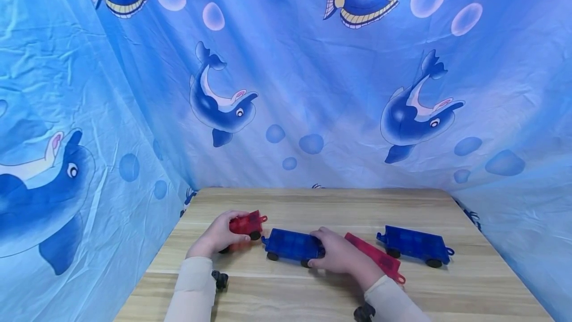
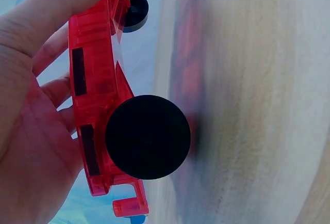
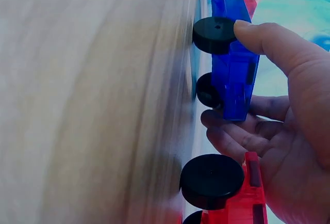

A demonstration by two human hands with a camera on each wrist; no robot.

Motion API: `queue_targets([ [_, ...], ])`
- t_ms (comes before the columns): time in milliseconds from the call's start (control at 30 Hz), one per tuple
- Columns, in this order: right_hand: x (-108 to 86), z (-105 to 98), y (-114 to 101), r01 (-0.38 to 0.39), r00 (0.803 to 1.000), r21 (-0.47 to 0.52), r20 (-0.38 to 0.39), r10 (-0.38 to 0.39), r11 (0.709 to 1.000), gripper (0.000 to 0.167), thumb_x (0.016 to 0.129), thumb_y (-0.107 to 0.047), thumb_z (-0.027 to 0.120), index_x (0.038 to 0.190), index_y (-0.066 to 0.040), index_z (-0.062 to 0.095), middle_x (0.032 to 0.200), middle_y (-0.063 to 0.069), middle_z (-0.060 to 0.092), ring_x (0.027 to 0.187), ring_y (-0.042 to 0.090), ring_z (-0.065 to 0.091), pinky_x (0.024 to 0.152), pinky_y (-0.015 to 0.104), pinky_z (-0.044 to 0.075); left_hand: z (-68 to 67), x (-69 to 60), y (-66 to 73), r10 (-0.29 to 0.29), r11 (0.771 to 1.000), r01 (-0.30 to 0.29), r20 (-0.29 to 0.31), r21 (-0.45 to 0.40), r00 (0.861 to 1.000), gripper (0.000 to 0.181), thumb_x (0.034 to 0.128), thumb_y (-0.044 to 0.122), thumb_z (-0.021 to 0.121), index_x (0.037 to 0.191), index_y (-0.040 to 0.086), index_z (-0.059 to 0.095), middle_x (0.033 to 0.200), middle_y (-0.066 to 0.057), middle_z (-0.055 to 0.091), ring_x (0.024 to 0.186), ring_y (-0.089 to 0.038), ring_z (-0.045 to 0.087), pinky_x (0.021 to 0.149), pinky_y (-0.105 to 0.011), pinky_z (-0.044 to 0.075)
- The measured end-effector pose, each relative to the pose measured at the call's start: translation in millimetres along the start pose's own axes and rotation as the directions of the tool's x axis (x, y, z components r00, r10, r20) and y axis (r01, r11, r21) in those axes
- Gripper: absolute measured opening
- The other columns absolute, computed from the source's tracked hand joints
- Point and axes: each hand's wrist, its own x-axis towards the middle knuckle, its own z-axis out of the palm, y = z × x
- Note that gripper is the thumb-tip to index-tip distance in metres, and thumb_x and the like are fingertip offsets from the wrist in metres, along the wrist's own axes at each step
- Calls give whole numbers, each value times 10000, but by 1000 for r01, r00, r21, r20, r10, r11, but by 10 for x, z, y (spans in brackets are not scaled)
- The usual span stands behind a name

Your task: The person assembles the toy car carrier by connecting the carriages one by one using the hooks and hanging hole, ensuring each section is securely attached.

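Observation:
My left hand (image 1: 220, 234) grips a translucent red toy wagon (image 1: 250, 223) with thumb and fingers across its sides. In the left wrist view, that red wagon (image 2: 95, 105) shows black wheels, dark inset strips and a hook at its near end; its wheels are apart from the wood. A blue toy wagon (image 1: 288, 245) is held at its right end by my right hand (image 1: 337, 253). Its hooked left end points toward the red wagon's loop end, close by; whether they touch cannot be told. The right wrist view shows the thumb at a wheel of the blue wagon (image 3: 232, 79).
Just right of my right hand lies a second red wagon (image 1: 375, 253), partly hidden behind the hand and wrist. Farther right stands a second blue wagon (image 1: 415, 243). The wooden table (image 1: 277, 297) meets a blue dolphin-printed curtain (image 1: 286, 88) at the back.

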Motion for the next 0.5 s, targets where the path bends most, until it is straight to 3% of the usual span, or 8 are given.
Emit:
queue_targets([
  [233,-3,-4,18,-48,998,19,-32,48,999,835,854,-490,853,1493,-48,547,1434,137,592,1290,311,585,1064,547,496,15,-1,21,15,1000,-15,-4,24,1000,709,757,220,969,1399,235,669,1397,-80,610,1203,-325,613,979,-539,543],
  [500,2,-6,25,-96,993,45,-71,99,994,819,843,-469,861,1471,-41,558,1368,135,611,1223,317,605,1013,573,522,63,14,32,40,999,-41,15,34,999,715,752,221,971,1398,218,668,1363,-53,631,1202,-322,616,985,-556,536],
])
